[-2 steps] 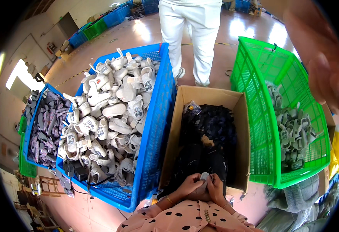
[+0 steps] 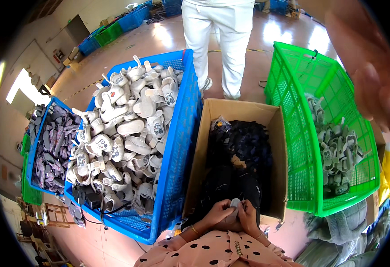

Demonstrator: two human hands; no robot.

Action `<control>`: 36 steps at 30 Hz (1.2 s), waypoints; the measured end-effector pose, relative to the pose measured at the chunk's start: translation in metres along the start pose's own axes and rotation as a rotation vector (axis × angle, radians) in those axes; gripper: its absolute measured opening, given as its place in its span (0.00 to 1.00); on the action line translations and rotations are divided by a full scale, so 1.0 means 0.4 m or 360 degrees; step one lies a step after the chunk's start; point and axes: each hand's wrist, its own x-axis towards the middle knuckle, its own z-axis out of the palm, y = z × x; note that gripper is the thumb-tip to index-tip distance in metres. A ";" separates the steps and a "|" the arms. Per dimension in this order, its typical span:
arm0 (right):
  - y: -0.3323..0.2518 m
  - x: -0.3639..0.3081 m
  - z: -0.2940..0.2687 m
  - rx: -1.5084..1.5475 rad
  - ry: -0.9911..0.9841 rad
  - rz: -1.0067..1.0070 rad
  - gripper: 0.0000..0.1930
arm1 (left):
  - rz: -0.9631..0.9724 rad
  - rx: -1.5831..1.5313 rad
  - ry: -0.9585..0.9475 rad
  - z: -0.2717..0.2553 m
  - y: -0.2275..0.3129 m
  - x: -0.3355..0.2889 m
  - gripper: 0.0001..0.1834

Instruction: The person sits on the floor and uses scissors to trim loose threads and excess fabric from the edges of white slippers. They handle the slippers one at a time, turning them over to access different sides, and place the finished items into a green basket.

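Observation:
In front of my lap, a small light-grey child's shoe (image 2: 235,203) sits between my two hands, largely covered by fingers. The fingers of my left hand (image 2: 220,211) close on its left side. On the opposite side, my right hand (image 2: 248,215) pinches it. To the left stands a big blue basket (image 2: 177,147), heaped with similar pale shoes (image 2: 131,127) with straps and printed motifs. The green basket (image 2: 299,173) at the right contains several small grey-white shoes (image 2: 338,151).
A cardboard box (image 2: 280,147) full of dark pieces (image 2: 244,142) stands around my legs. Beyond it stands a person in white trousers (image 2: 219,40). Another person's hand (image 2: 377,84) looms close at upper right. A black cable (image 2: 110,211) hangs over the blue basket's near end.

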 end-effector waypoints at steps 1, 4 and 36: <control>0.000 -0.002 0.002 0.0012 -0.0006 0.0016 0.09 | 0.0014 0.0007 0.0005 -0.002 -0.001 -0.002 0.06; 0.008 -0.002 0.000 0.0030 -0.0014 0.0040 0.09 | -0.0047 -0.0036 0.0013 0.003 0.000 0.000 0.06; 0.002 -0.008 0.005 0.0021 -0.0025 0.0056 0.08 | -0.0010 0.0085 0.0046 0.002 -0.002 -0.010 0.04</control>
